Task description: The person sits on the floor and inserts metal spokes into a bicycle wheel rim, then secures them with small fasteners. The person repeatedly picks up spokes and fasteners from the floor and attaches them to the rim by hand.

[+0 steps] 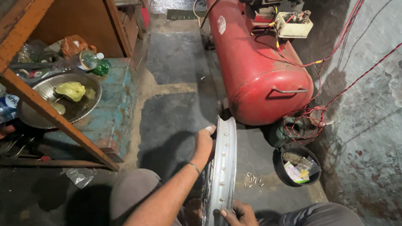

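The right hand [241, 217] sits at the bottom edge of the view, fingers curled about the near part of the rim [221, 172], thumb pressed on its inner face. The rim, a bare silver wheel hoop with spoke holes, stands upright on edge between the person's knees and runs away from the camera. The left hand [204, 143] grips its far, upper part, fingers wrapped over the edge and thumb lying along the metal; a thin band circles that wrist.

Just right of the rim, small pale nipples [254, 180] lie scattered on the concrete floor [173, 114]. Beyond them stands a black tub [298, 166] holding small packets, yellow, white and clear; their contents are likely small parts, though the view is too coarse to confirm.

Left, a steel bowl [61, 104] with a yellow-green cloth rests on a worn blue box [110, 114] behind a slanting orange frame [47, 106]. A green bottle [96, 64] lies further back.

Right and beyond, a red tank [254, 72] lies on its side, bearing a pale oval label near its far end, a cream switch box [293, 26] on top, and red wires [345, 39] trailing along the grey wall.
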{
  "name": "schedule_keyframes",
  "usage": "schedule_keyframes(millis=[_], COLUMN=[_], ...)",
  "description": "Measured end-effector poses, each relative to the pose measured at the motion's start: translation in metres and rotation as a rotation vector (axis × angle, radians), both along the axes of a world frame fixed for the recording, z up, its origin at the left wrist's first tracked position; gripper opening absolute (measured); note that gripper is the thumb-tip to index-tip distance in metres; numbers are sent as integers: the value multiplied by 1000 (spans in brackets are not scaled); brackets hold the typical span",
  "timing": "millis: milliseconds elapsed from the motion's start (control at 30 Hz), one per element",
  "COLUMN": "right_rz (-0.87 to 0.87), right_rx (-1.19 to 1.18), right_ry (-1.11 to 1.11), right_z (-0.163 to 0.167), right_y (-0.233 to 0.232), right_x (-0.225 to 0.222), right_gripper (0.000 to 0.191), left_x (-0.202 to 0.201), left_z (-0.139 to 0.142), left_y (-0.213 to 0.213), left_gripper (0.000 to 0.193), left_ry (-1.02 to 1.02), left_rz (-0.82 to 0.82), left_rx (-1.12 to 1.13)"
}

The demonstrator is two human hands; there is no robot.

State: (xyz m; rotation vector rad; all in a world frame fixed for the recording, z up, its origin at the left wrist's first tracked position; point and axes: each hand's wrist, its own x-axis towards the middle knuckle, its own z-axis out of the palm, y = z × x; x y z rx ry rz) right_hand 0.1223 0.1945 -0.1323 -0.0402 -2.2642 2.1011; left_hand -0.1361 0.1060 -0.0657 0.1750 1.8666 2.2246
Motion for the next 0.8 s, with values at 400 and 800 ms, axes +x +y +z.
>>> schedule_keyframes(millis=[400,800], right_rz=[-98,-23], right_rx=[244,7], right_ry=[-170,-55], right_z=[44,62], right_y=[-9,-12], right_x=[6,4], right_gripper=[23,22], left_x=[22,7], left_z=[96,107], left_y=[-29,-20], left_gripper=[13,14], left_ry=[745,646], left_rz=[-65,-241], left_rx=[-481,-722])
